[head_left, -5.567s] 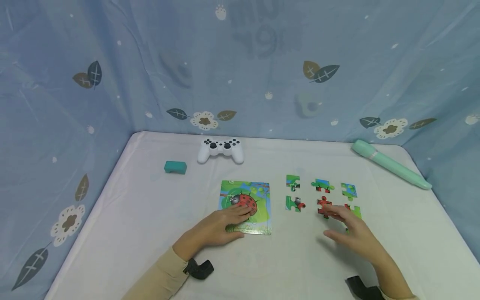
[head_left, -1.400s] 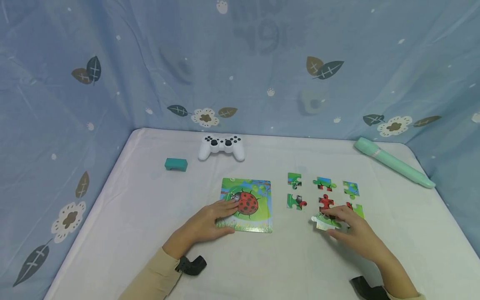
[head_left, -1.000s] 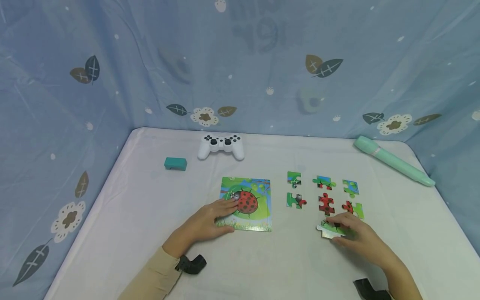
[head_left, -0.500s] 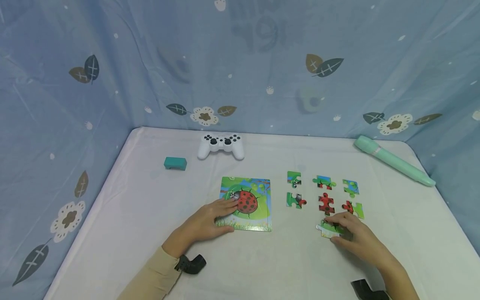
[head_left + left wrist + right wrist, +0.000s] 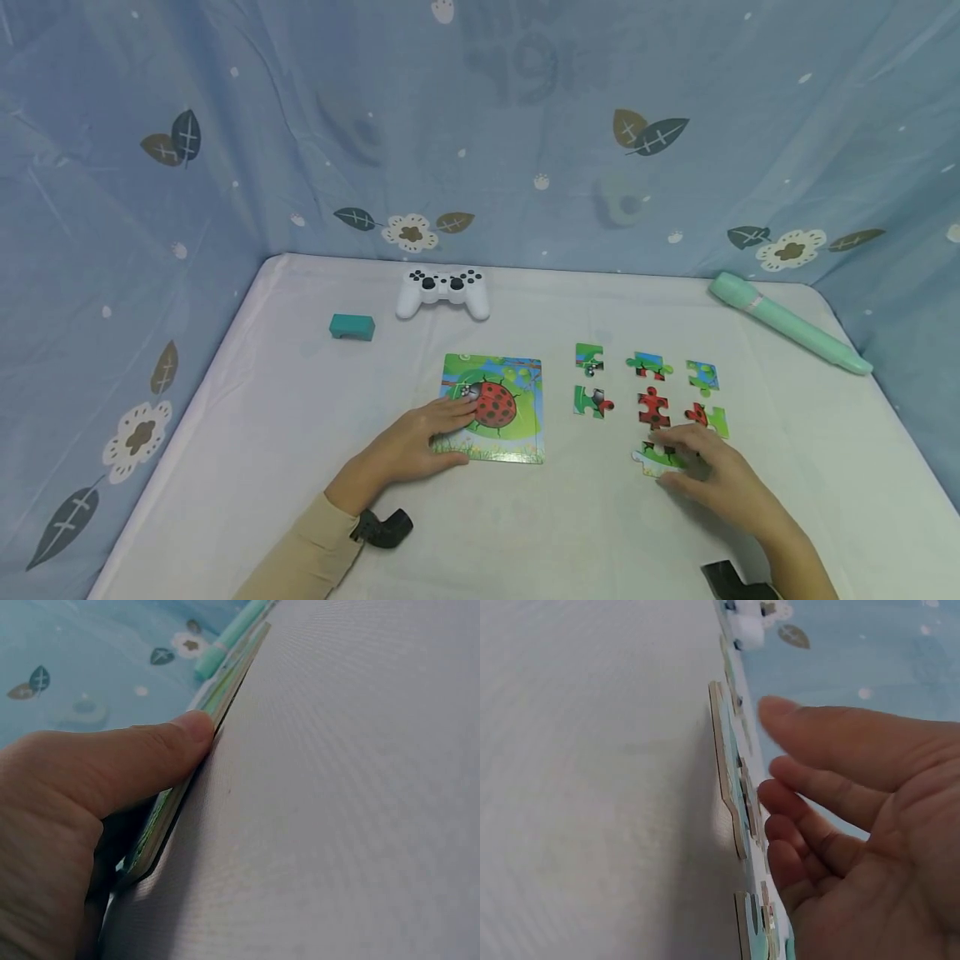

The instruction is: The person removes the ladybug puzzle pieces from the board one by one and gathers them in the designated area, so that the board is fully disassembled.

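Note:
My left hand (image 5: 405,446) rests on the left side of a square ladybug puzzle board (image 5: 517,383); its thumb (image 5: 157,761) touches the front edge in the left wrist view. On the right, my right hand (image 5: 720,475) hovers with bent fingers close over a green jigsaw piece (image 5: 654,460). In the right wrist view this jigsaw piece (image 5: 726,772) lies on the cloth, and thumb and fingers stand apart from it. Behind it lie a red jigsaw piece (image 5: 653,407), a red-and-green piece (image 5: 712,418) and several others in loose rows. Another jigsaw piece (image 5: 742,922) shows in the right wrist view, hidden under the hand from above.
A white game controller (image 5: 442,293) lies at the back of the white-covered table (image 5: 525,533), with a teal block (image 5: 352,327) to its left. A mint-green tube-shaped object (image 5: 787,325) lies at the back right. Blue patterned cloth (image 5: 480,125) hangs behind and at the sides.
My right hand held the green jigsaw piece tilted, moved it slightly right and nearer, laid it flat below the red piece and let go. My left hand slid left on the board earlier.

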`<state>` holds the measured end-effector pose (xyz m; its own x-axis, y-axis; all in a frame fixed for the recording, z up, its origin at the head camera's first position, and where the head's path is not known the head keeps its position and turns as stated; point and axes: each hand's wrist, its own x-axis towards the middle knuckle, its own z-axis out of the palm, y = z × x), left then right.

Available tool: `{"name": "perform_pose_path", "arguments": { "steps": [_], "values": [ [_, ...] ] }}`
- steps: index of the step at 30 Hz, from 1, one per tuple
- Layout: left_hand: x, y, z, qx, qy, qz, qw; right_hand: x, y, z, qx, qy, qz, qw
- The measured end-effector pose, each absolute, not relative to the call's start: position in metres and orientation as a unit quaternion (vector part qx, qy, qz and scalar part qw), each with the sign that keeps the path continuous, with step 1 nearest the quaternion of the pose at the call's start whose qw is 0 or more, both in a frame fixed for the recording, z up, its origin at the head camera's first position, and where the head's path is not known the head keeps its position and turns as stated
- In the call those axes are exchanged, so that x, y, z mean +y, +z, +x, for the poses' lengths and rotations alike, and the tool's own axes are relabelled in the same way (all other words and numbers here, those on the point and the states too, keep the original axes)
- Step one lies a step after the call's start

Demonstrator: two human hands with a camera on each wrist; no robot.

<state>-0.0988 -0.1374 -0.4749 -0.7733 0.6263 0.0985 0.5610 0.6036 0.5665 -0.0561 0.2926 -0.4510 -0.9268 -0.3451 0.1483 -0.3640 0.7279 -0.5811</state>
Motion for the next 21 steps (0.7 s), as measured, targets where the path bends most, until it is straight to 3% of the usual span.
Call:
{"name": "perform_pose_path", "arguments": {
  "steps": [11,21],
  "values": [
    [-0.138,-0.473,-0.097,0.892,0.3,0.333,0.057,0.279,-0.443,-0.065,-0.898,0.379,0.224,-0.012],
    [-0.145,-0.475,-0.1,0.896,0.308,0.316,0.058,0.226,-0.432,-0.085,-0.876,0.386,0.281,-0.064]
  ]
}}
